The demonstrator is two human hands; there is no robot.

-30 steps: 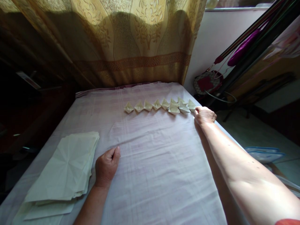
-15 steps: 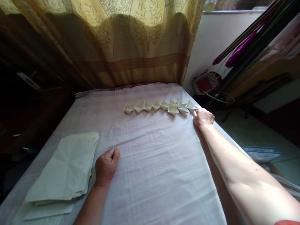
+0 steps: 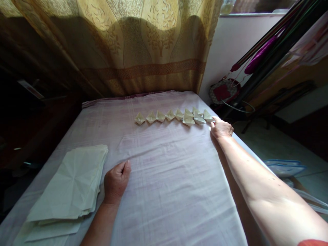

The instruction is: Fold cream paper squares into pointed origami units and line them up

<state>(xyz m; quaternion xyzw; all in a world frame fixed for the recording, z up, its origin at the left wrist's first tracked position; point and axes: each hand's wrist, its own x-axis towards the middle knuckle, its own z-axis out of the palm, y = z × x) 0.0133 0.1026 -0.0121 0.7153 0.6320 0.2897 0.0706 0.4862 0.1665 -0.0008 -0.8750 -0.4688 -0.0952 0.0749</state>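
Several small folded paper boats (image 3: 160,117) of pale cream paper stand in a row across the far part of the cloth-covered table, bunched two deep toward the right. My right hand (image 3: 222,128) reaches to the right end of the row, its thumb and fingers closed at the edge of the last paper boat (image 3: 207,115). Curled into a fist, my left hand (image 3: 117,181) rests on the cloth with nothing visible in it. Just left of that fist lies a stack of creased paper sheets (image 3: 69,182).
A pale checked cloth (image 3: 164,191) covers the table, slightly wrinkled. Behind it hangs a gold patterned curtain (image 3: 143,44). Beyond the right edge are a round bag (image 3: 222,91), leaning poles and a plastic bag (image 3: 284,167) on the floor.
Almost nothing differs. The view has shifted very slightly; both hands and the paper boats keep their places.
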